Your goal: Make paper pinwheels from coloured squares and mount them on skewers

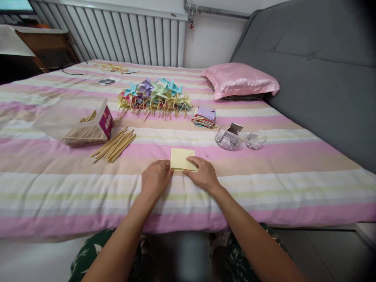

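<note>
A square of pale yellow paper (pixel 179 157) with a diagonal slit or crease near its upper right corner is on the striped bed, right before me. My left hand (pixel 155 177) has its fingers curled in and pinches the lower left edge of the paper. On the other side, my right hand (pixel 203 172) grips the right edge between thumb and fingers. Just right of the paper lies a tiny shiny bead (pixel 207 155). Beyond it is a stack of coloured paper squares (pixel 205 116), lilac on top.
Paper pinwheels (pixel 158 92) on sticks are heaped farther back. Loose wooden sticks (pixel 116 145) lie beside a clear plastic box (pixel 73 121) holding more sticks. Right of centre stand a round clear container (pixel 227 139) and a smaller clear dish (pixel 255 140). A pink pillow (pixel 241 80) lies by the grey headboard (pixel 317 70).
</note>
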Demonstrator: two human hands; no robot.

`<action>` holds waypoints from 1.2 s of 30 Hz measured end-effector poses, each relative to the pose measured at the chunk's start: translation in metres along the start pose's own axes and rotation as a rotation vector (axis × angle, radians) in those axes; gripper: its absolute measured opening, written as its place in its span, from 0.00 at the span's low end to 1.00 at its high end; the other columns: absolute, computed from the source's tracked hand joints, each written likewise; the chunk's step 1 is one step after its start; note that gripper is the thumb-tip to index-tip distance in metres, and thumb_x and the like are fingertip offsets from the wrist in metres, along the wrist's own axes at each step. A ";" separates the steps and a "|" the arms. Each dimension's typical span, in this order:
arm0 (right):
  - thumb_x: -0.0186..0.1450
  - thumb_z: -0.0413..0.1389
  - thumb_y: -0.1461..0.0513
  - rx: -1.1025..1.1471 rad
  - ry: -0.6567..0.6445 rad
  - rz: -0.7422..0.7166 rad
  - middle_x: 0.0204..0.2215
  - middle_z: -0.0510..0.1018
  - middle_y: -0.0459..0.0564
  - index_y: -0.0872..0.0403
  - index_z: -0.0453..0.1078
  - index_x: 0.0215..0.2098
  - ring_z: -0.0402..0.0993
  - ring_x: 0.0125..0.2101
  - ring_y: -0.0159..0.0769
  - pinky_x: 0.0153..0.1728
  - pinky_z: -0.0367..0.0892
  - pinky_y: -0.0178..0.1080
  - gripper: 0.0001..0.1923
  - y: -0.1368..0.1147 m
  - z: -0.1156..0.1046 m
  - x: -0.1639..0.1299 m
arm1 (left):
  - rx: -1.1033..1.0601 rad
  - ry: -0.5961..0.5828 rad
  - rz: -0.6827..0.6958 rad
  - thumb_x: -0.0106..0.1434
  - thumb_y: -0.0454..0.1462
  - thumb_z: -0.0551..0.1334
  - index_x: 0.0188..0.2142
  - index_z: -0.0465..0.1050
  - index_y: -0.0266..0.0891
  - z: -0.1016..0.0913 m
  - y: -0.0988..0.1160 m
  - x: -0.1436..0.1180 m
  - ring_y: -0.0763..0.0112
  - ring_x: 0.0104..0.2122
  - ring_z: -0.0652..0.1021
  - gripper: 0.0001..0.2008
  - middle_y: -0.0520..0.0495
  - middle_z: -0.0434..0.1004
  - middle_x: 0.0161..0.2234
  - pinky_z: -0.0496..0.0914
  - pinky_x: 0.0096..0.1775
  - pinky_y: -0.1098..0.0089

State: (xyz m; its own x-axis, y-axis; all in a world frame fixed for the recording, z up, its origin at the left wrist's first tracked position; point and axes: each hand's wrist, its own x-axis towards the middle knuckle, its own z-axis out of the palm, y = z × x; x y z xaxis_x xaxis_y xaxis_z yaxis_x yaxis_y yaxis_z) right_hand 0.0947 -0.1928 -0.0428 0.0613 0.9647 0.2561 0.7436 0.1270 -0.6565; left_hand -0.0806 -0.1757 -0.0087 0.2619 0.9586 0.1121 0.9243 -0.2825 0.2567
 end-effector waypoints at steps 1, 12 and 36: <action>0.53 0.61 0.59 0.016 0.002 0.005 0.46 0.76 0.51 0.52 0.70 0.46 0.72 0.45 0.42 0.48 0.65 0.44 0.22 0.001 0.000 0.000 | 0.001 -0.003 -0.004 0.60 0.40 0.56 0.44 0.71 0.42 0.000 0.001 0.000 0.63 0.40 0.75 0.13 0.47 0.77 0.39 0.66 0.35 0.69; 0.56 0.58 0.57 0.210 0.012 0.069 0.41 0.79 0.49 0.51 0.74 0.41 0.75 0.40 0.38 0.43 0.68 0.39 0.14 0.005 -0.001 0.000 | -0.003 -0.004 -0.002 0.60 0.40 0.56 0.40 0.73 0.42 -0.002 0.001 -0.001 0.63 0.39 0.76 0.11 0.47 0.77 0.37 0.66 0.33 0.69; 0.65 0.41 0.53 0.358 0.230 0.227 0.30 0.77 0.50 0.55 0.71 0.37 0.71 0.31 0.36 0.30 0.66 0.34 0.20 0.013 0.002 0.006 | -0.067 0.043 0.240 0.62 0.35 0.54 0.35 0.75 0.42 0.011 0.008 -0.001 0.64 0.44 0.74 0.10 0.46 0.77 0.43 0.68 0.44 0.67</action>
State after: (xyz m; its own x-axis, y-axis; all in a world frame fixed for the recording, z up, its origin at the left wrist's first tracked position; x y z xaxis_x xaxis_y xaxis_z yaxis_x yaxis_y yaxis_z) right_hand 0.1031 -0.1850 -0.0511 0.3717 0.9062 0.2018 0.4205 0.0295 -0.9068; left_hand -0.0702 -0.1785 -0.0176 0.4582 0.8617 0.2179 0.8162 -0.5050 0.2806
